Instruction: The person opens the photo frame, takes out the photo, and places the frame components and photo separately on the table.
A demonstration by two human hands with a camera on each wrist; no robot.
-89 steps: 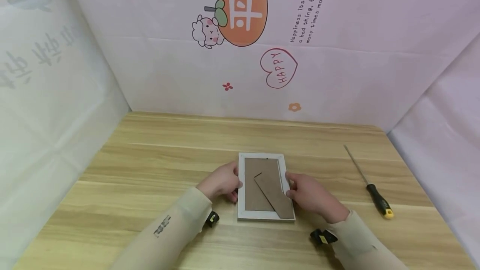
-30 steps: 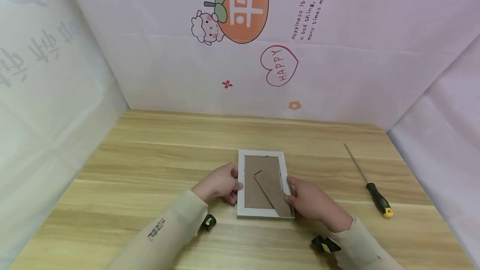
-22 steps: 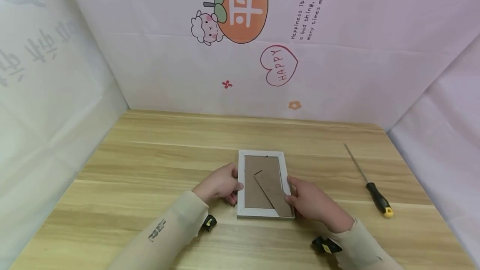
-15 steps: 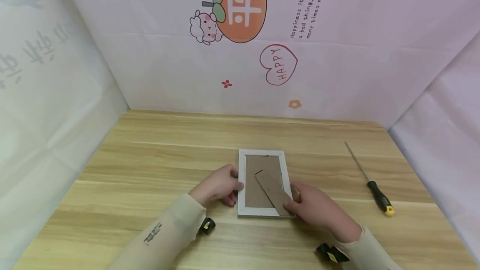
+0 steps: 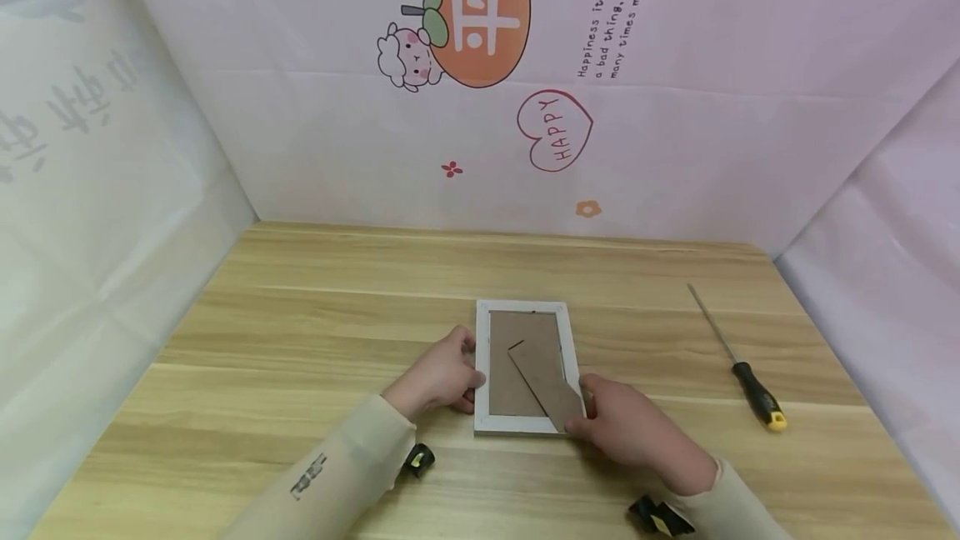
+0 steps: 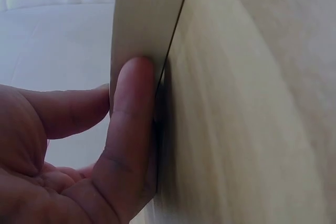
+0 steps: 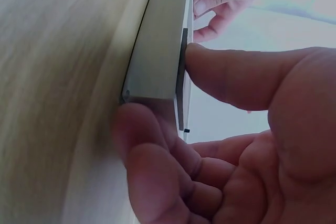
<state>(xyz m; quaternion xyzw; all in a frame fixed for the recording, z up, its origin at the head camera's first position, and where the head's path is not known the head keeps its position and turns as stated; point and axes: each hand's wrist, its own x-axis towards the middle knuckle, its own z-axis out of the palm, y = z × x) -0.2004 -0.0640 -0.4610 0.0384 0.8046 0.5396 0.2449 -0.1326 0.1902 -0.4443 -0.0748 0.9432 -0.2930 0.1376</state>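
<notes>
A white picture frame point(image 5: 482, 357) lies on the wooden table with its back up. Inside its border sits a brown backing board point(image 5: 517, 327) with a brown stand leg point(image 5: 551, 394) lying flat, its foot over the lower right corner. My left hand point(image 5: 442, 373) holds the left edge, thumb at the upper rim and index finger along the side, as the left wrist view shows. My right hand point(image 5: 637, 427) pinches the lower right corner: its thumb point(image 7: 226, 72) presses on the stand leg and the other fingers curl by the frame's side. The picture side is hidden.
To the right lies a screwdriver point(image 5: 756, 394) with a black and yellow handle, its shaft pointing away. A printed white cloth point(image 5: 345, 157) rises behind the table point(image 5: 315, 307), and pale cloths stand on both sides. Black wrist cameras point(image 5: 660, 515) hang under the sleeves.
My right hand has slid along the right edge toward me, from about mid-edge to the lower corner, its thumb now on the stand leg. The frame and left hand have barely moved.
</notes>
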